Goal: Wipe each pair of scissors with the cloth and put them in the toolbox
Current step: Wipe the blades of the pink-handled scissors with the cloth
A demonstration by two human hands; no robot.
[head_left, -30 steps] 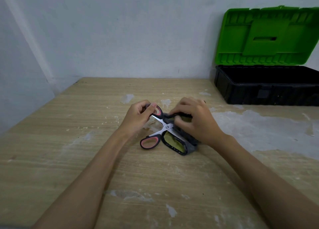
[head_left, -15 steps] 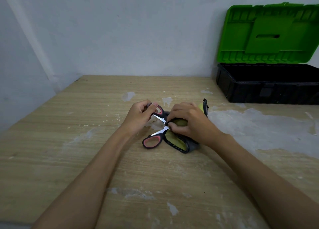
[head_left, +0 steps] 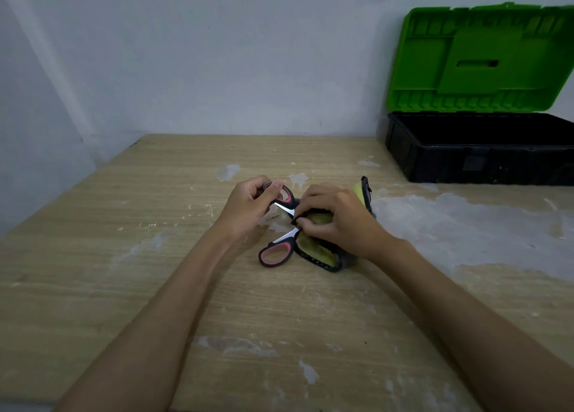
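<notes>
Pale plastered walls meet behind the worn wooden table (head_left: pixel 155 287), which has white scuffed patches. At its far right stands the black plastic toolbox (head_left: pixel 478 160) with its bright green lid (head_left: pixel 478 60) raised; I cannot see whether anything lies inside it.

Near the middle of the table, the left hand (head_left: pixel 245 206) holds the upper loop of the pair of scissors with black and pink handles (head_left: pixel 276 251), fingers and thumb curled around it. The scissors are spread open, and the lower loop rests on the wood. The right hand (head_left: pixel 338 219) pinches the folded olive-yellow cloth with dark edging (head_left: pixel 316 251) over the blades close to the pivot.

A second ago this hand sat further along the blades; now it has come back toward the pivot and a corner of the cloth stands up behind it. I judge the wiping to be in progress, so the scissors are not yet ready for the toolbox.
</notes>
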